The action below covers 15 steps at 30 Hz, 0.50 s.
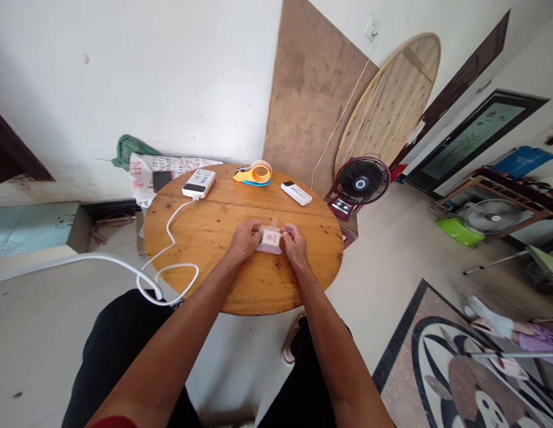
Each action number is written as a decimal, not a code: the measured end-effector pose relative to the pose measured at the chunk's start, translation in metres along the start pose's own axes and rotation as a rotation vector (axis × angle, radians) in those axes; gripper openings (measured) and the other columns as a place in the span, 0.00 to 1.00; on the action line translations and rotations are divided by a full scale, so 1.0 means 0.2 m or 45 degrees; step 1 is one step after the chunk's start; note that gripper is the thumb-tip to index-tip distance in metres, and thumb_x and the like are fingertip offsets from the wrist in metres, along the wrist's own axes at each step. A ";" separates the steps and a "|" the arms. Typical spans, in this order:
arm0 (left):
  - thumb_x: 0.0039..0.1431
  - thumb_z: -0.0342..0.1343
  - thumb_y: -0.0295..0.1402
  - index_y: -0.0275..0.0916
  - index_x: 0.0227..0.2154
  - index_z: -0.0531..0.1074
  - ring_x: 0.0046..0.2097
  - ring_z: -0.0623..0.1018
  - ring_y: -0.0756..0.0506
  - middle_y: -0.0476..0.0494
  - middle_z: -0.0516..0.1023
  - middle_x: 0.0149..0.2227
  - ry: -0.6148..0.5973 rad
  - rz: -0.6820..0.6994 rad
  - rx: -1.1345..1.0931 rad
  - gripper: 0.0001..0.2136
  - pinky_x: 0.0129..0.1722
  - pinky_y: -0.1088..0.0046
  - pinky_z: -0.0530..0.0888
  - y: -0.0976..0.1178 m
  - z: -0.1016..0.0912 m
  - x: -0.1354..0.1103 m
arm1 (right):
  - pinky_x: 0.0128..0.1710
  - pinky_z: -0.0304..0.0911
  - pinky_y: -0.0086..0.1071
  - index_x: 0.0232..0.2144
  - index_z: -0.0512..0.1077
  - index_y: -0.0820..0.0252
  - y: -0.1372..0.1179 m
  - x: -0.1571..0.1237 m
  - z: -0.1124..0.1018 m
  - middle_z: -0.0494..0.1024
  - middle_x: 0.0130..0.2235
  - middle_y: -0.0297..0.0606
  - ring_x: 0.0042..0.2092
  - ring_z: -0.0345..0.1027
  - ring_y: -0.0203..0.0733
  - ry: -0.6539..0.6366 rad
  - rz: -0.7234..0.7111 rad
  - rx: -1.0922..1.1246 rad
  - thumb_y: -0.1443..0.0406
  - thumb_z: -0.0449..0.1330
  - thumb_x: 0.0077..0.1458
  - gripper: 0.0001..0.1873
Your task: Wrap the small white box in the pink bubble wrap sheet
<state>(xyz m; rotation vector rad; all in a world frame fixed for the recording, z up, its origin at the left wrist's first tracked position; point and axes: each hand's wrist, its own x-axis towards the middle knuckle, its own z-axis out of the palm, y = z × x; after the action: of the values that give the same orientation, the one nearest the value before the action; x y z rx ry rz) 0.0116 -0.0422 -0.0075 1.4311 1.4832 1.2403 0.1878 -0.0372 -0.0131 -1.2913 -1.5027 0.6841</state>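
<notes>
A small pale box (271,237) with a reddish print lies on the wooden table in clear wrap, which looks like bubble wrap (268,249). A short strip of clear tape (274,223) sticks out from its far edge. My left hand (246,240) grips the package's left side with curled fingers. On the opposite side, my right hand (295,245) has thumb and fingertips closed at the wrap's upper right corner. An orange and blue tape dispenser (255,174) stands beyond the hands at the table's far edge.
On the round table (214,285) lie a white power bank (199,183) with a white cable (169,229) plugged in, and another white device (296,193). A dark phone (162,180) rests on a printed sack at the left. A fan (363,183) stands right of the table.
</notes>
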 end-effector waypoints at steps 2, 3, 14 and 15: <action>0.43 0.54 0.26 0.37 0.42 0.75 0.33 0.76 0.45 0.45 0.79 0.31 -0.002 0.003 -0.001 0.19 0.37 0.70 0.73 0.00 0.00 0.00 | 0.52 0.63 0.40 0.44 0.72 0.55 0.00 0.00 0.00 0.80 0.43 0.36 0.47 0.72 0.43 -0.002 -0.007 -0.004 0.63 0.54 0.53 0.16; 0.43 0.55 0.26 0.37 0.42 0.75 0.34 0.76 0.45 0.45 0.79 0.31 0.000 0.004 0.006 0.19 0.37 0.70 0.73 0.00 0.00 0.00 | 0.52 0.63 0.40 0.44 0.72 0.54 0.00 0.00 0.00 0.80 0.43 0.36 0.47 0.72 0.43 -0.002 -0.011 -0.011 0.63 0.54 0.53 0.15; 0.47 0.50 0.23 0.34 0.48 0.73 0.36 0.77 0.46 0.42 0.81 0.37 -0.084 0.057 0.186 0.23 0.39 0.72 0.73 0.00 0.00 -0.01 | 0.55 0.59 0.40 0.47 0.72 0.53 -0.01 0.00 0.00 0.79 0.44 0.35 0.51 0.68 0.43 -0.091 -0.011 -0.176 0.66 0.51 0.56 0.17; 0.47 0.50 0.22 0.34 0.48 0.73 0.37 0.77 0.46 0.43 0.81 0.37 -0.088 0.054 0.207 0.23 0.39 0.72 0.73 0.00 0.00 -0.01 | 0.56 0.59 0.40 0.47 0.72 0.53 -0.01 0.00 0.00 0.79 0.45 0.35 0.51 0.68 0.43 -0.101 -0.010 -0.191 0.66 0.51 0.56 0.18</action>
<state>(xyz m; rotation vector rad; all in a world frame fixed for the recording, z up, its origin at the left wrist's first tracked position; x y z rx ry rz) 0.0116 -0.0437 -0.0075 1.6030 1.5430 1.1044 0.1879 -0.0386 -0.0117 -1.3841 -1.6490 0.6336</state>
